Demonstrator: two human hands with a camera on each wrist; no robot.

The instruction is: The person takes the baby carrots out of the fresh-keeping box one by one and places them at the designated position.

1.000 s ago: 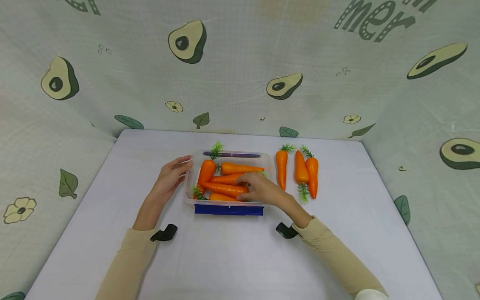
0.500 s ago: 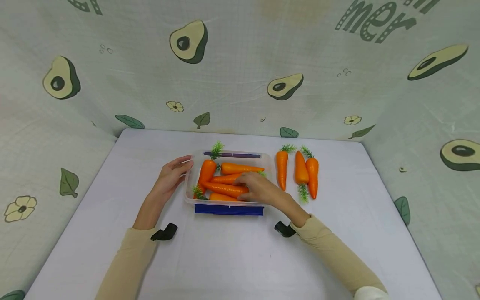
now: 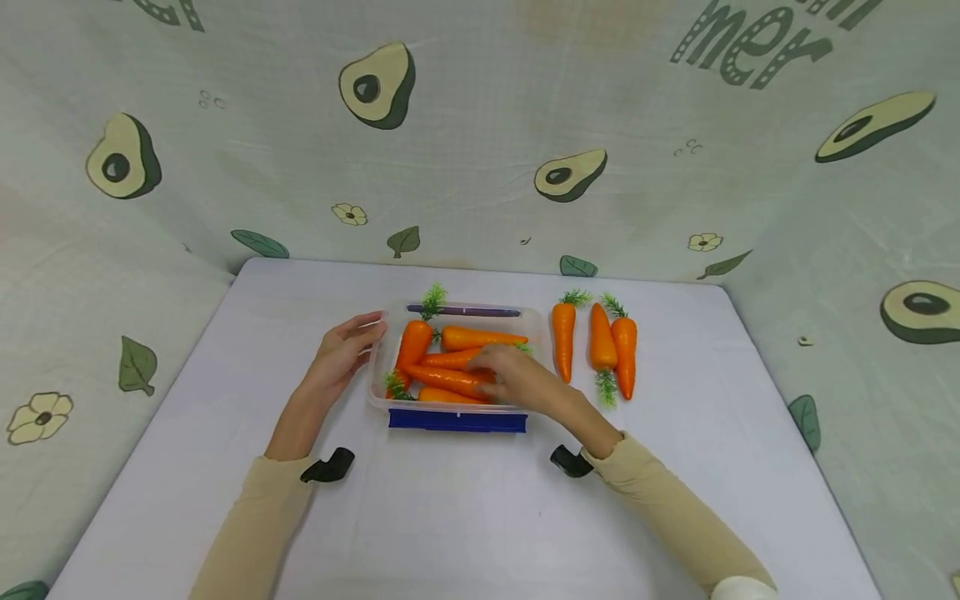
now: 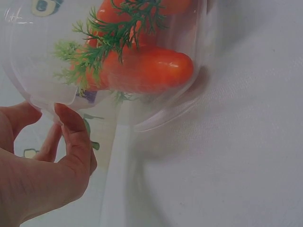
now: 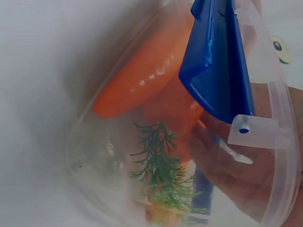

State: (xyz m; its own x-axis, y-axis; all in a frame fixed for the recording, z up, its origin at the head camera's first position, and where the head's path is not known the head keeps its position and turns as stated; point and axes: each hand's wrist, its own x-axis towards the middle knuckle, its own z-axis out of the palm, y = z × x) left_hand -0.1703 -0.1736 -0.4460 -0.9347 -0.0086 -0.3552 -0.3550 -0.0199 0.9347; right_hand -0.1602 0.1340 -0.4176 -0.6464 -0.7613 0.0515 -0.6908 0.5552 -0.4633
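A clear plastic food container [image 3: 534,321] with several toy carrots in it stands mid-table. One orange carrot [image 3: 415,343] lies along its left end, its green leaves over the back rim; others lie crosswise. My left hand [image 3: 336,357] holds the left rim; in the left wrist view, thumb and fingers [image 4: 71,118] meet at the rim. Reaching inside from the right, my right hand [image 3: 521,379] grips the right end of a carrot [image 3: 442,378] near the front. Through the clear wall, the right wrist view shows the fingers against carrots, partly hidden by the blue latch [image 5: 213,61].
Right of the container lie three loose carrots: one by itself [image 3: 563,340], then a pair, an orange carrot [image 3: 602,337] beside another carrot [image 3: 625,354]. A front blue latch [image 3: 457,421] hangs down. Printed cloth [image 3: 465,125] hangs behind the white table [image 3: 450,517].
The right fingers and the front carrot have shifted very slightly. The left hand and the container look still.
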